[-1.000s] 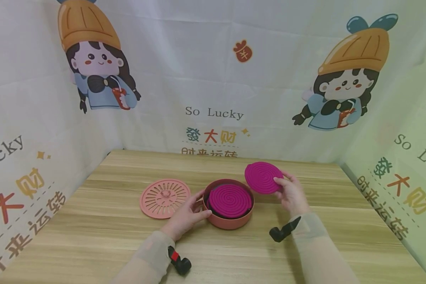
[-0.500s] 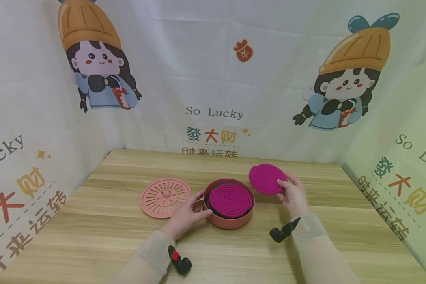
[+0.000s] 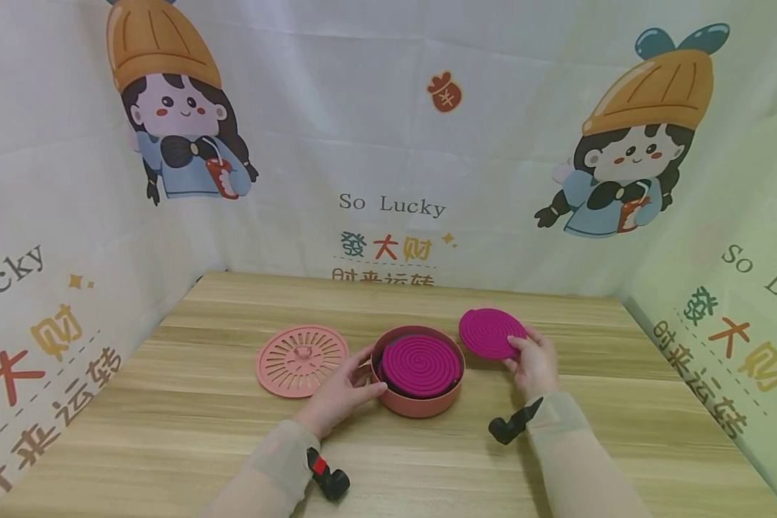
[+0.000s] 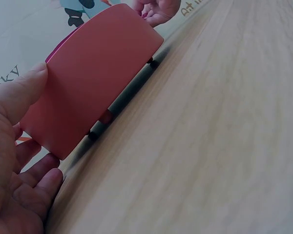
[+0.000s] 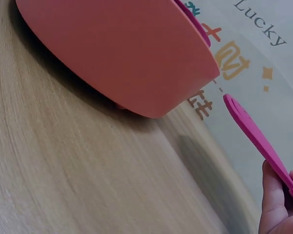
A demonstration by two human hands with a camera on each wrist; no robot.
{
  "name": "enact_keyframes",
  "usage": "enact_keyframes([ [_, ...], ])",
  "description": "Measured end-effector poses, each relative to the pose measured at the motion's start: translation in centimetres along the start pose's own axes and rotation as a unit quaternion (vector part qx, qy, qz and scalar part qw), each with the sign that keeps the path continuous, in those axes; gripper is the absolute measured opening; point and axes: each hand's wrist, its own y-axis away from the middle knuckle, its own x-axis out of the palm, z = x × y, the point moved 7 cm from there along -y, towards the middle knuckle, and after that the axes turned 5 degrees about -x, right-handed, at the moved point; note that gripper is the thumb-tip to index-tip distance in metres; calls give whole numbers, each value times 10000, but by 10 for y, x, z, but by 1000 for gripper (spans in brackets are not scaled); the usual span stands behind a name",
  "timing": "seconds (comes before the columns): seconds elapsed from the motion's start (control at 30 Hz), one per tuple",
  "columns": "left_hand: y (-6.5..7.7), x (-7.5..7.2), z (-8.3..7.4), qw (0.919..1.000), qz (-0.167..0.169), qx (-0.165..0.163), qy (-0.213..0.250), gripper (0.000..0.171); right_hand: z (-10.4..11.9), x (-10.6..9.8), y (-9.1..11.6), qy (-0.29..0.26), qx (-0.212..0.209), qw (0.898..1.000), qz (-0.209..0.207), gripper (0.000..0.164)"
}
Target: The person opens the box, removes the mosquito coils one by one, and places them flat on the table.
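Observation:
Between thumb and fingers, my right hand (image 3: 534, 360) pinches the near edge of a magenta mosquito coil (image 3: 492, 333). In the right wrist view that coil (image 5: 256, 136) is tilted and clear of the table, its shadow below it. My left hand (image 3: 342, 392) grips the left side of a round coral mosquito coil holder (image 3: 417, 408), thumb on its outer wall. On small feet, the holder stands upright on the table. Another magenta coil (image 3: 421, 365) lies flat inside it, over a dark lining. The left wrist view shows the holder's wall (image 4: 93, 73) close beside the thumb.
A coral slotted lid (image 3: 291, 385) lies on the wooden table (image 3: 188, 432), left of the holder and partly behind the left hand. A printed cloth (image 3: 375, 129) hangs around the back and sides. Black wrist cameras (image 3: 333, 483) sit on both forearms.
My right hand has moved the coil slightly right and lower, away from the holder, tilting it flatter. The left hand, holder and lid stay where they were.

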Motion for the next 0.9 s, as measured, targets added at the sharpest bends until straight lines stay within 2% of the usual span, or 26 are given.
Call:
enact_keyframes([
  [0.9, 0, 0, -2, 9999, 108, 85, -21, 77, -21, -7, -2, 390, 165, 9963, -743, 61],
])
